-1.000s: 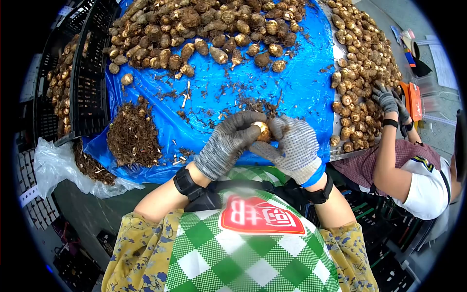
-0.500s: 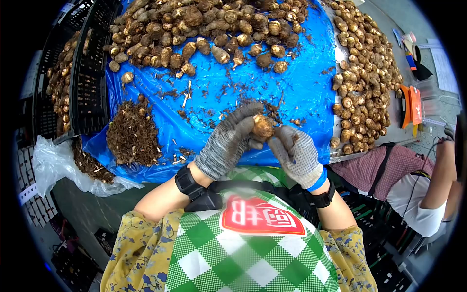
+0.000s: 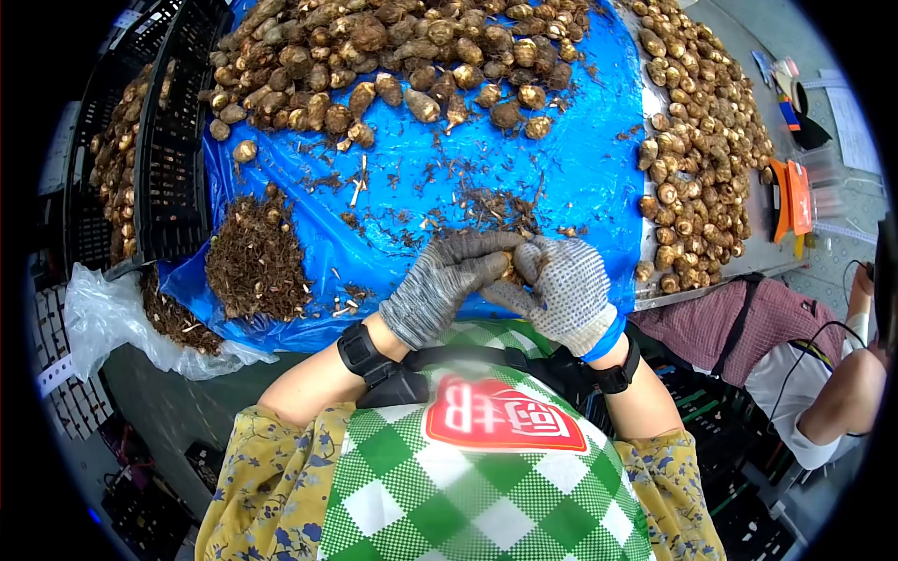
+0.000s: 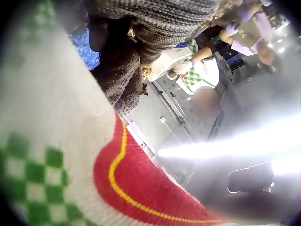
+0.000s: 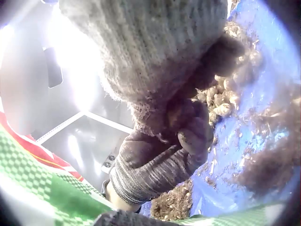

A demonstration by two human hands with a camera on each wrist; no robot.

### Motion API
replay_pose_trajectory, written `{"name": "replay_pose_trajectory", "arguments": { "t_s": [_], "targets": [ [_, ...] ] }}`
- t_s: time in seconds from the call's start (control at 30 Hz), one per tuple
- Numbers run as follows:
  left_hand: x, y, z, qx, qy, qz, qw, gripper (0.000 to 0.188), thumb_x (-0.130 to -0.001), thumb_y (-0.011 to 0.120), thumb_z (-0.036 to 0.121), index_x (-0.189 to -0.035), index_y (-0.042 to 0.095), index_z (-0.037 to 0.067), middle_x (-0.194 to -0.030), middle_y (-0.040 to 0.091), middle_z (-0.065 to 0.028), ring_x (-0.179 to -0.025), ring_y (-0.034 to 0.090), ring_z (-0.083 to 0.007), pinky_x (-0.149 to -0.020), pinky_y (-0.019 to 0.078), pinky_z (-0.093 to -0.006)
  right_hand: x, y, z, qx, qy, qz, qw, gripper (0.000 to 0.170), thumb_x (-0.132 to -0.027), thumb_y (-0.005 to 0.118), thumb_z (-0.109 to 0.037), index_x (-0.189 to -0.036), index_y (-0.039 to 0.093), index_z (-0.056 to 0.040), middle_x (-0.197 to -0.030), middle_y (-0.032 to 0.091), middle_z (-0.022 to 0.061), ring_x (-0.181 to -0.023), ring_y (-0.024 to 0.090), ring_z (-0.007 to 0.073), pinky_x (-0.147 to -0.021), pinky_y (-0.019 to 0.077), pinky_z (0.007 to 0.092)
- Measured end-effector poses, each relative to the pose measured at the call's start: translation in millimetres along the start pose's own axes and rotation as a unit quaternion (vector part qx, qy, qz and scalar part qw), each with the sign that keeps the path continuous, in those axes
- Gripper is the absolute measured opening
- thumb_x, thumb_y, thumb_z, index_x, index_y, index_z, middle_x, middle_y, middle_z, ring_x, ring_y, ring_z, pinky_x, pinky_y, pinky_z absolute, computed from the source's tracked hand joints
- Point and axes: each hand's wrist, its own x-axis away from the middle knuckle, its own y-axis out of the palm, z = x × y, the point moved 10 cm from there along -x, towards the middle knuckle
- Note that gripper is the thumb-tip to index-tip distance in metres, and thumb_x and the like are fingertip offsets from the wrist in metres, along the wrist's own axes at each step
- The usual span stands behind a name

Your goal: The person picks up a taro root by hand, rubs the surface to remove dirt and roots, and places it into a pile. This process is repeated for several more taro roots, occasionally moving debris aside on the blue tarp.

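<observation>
Both hands wear grey knitted gloves and meet in front of the apron, low over the blue sheet (image 3: 393, 201). Between them is a small brown taro (image 3: 509, 267), mostly covered by fingers. My left hand (image 3: 441, 285) holds it from the left side, fingers curled round it. From the other side my right hand (image 3: 572, 288), its glove dotted and paler, pinches it with thumb and fingers. In the right wrist view the left glove (image 5: 155, 165) lies below the right glove (image 5: 150, 56). Root scraps (image 3: 500, 208) lie just beyond the fingertips.
A big heap of rooty taros (image 3: 374, 37) covers the sheet's far side. Cleaner taros (image 3: 702, 178) spread over the metal table at right. Left stand black crates (image 3: 173, 159) and a mound of root fibres (image 3: 254, 262). Another person (image 3: 748, 327) is at far right, near an orange tool (image 3: 797, 198).
Half a second ago the taro showed plainly, with the right hand lower beside it. Now the right hand has closed over it again. The other person's hands have left the taros at right.
</observation>
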Motion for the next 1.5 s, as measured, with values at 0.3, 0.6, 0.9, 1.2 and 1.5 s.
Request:
{"name": "replay_pose_trajectory", "arguments": {
  "t_s": [0.3,0.6,0.9,1.2,1.5],
  "targets": [
    [-2.1,-8.5,-0.8,0.032,0.026,0.031,0.999,0.042,-0.091,0.063,0.026,-0.125,0.056,0.001,-0.110,0.063,-0.0077,-0.102,0.059,-0.0150,-0.091,0.0479,-0.0289,18.3,6.1,37.7,-0.243,0.133,0.114,0.954,0.025,-0.086,0.063,-0.012,-0.067,0.050,-0.0035,-0.062,0.051,0.0146,-0.056,0.052,0.0335,-0.050,0.0386,0.0412],
    [-2.5,-12.8,-1.5,0.056,0.008,0.047,0.997,0.046,-0.090,0.064,0.025,-0.127,0.053,0.001,-0.114,0.062,-0.0095,-0.103,0.060,-0.0168,-0.093,0.0486,-0.0294,19.6,6.6,59.1,-0.304,0.181,0.097,0.930,0.015,-0.090,0.057,-0.012,-0.098,0.062,-0.0013,-0.089,0.065,0.0206,-0.079,0.064,0.0359,-0.065,0.0498,0.0395],
    [-5.1,-5.2,-9.8,0.022,-0.021,-0.001,1.000,0.045,-0.092,0.062,0.029,-0.126,0.054,0.001,-0.113,0.062,-0.0079,-0.100,0.060,-0.0154,-0.090,0.0489,-0.0285,-1.4,0.7,11.0,-0.022,0.050,-0.049,0.997,0.047,-0.080,0.067,-0.048,-0.075,0.063,-0.0017,-0.063,0.057,0.0169,-0.061,0.060,0.0341,-0.061,0.0486,0.0422],
    [-0.8,1.7,1.8,0.200,0.009,-0.015,0.980,0.044,-0.095,0.057,0.031,-0.126,0.050,0.000,-0.107,0.062,-0.0084,-0.094,0.061,-0.0155,-0.080,0.0514,-0.0262,15.4,11.3,51.6,-0.272,0.116,0.099,0.950,0.015,-0.089,0.059,-0.012,-0.079,0.059,-0.0006,-0.074,0.061,0.0181,-0.068,0.060,0.0372,-0.058,0.0462,0.0408],
    [-3.4,-1.7,-7.4,0.145,0.007,-0.018,0.989,0.048,-0.091,0.062,0.032,-0.126,0.052,0.001,-0.109,0.062,-0.0090,-0.097,0.061,-0.0165,-0.087,0.0501,-0.0302,5.9,-21.6,12.2,-0.155,0.004,0.141,0.978,0.027,-0.078,0.072,-0.025,-0.086,0.059,-0.0036,-0.073,0.057,0.0161,-0.068,0.059,0.0357,-0.063,0.0480,0.0416]
  ]
}}
